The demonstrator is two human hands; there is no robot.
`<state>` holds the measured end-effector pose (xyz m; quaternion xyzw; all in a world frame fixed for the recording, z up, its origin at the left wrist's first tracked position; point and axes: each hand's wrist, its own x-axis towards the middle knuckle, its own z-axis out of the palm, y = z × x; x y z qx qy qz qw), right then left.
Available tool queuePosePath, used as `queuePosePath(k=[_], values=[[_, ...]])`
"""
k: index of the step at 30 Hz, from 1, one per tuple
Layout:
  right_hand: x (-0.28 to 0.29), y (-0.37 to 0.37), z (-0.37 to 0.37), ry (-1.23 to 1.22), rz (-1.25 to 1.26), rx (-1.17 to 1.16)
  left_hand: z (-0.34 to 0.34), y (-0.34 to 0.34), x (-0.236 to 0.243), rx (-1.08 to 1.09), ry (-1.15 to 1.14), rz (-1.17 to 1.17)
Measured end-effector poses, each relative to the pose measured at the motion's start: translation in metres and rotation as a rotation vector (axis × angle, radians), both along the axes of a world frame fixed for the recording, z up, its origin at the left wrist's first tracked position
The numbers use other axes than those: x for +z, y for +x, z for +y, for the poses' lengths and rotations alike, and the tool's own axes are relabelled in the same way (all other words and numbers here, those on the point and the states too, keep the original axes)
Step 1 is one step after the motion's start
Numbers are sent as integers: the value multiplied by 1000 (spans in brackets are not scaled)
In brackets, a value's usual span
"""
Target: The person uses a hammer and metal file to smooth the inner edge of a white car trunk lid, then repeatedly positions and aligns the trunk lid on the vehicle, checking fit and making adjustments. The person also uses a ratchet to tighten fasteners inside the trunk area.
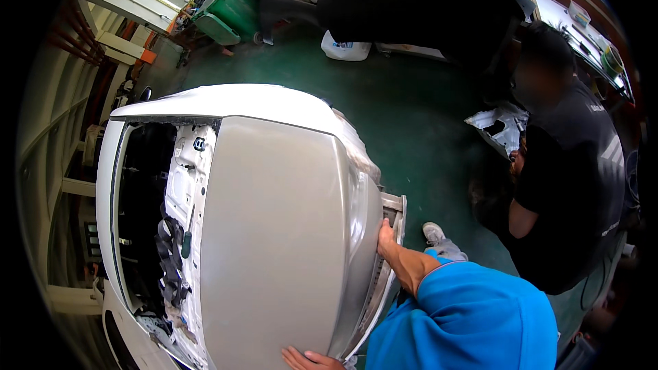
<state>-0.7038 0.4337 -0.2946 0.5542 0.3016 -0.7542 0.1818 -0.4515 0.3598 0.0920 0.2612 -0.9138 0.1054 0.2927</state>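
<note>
A white car body has a beige-grey trunk lid in front of me. My right hand, below a blue sleeve, grips the lid's right edge, beside a pale, dirty strip along the rear. My left hand lies on the lid at the bottom of the view, fingers extended. Left of the lid are a bare white metal shelf, a bundle of dark parts and the dark rear window opening.
A co-worker in black crouches at right, holding a torn silvery panel. Behind are a green bin, a white plastic jug, dark large parts and a bench. Green floor lies between.
</note>
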Motion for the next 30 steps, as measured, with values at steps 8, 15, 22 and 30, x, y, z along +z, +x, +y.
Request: queuePosePath(k=[8,15,22,30], values=[[-65,-11,-13,113,-93,154,-4,-4,0,-9,1,16],[-59,-1,-4,77,-43,124,-5,-3,-5,11,-8,24],[-23,-1,3,-2,23,90,-7,-5,2,43,21,21],[0,-3,12,-135,39,189,-23,10,-17,107,40,32]])
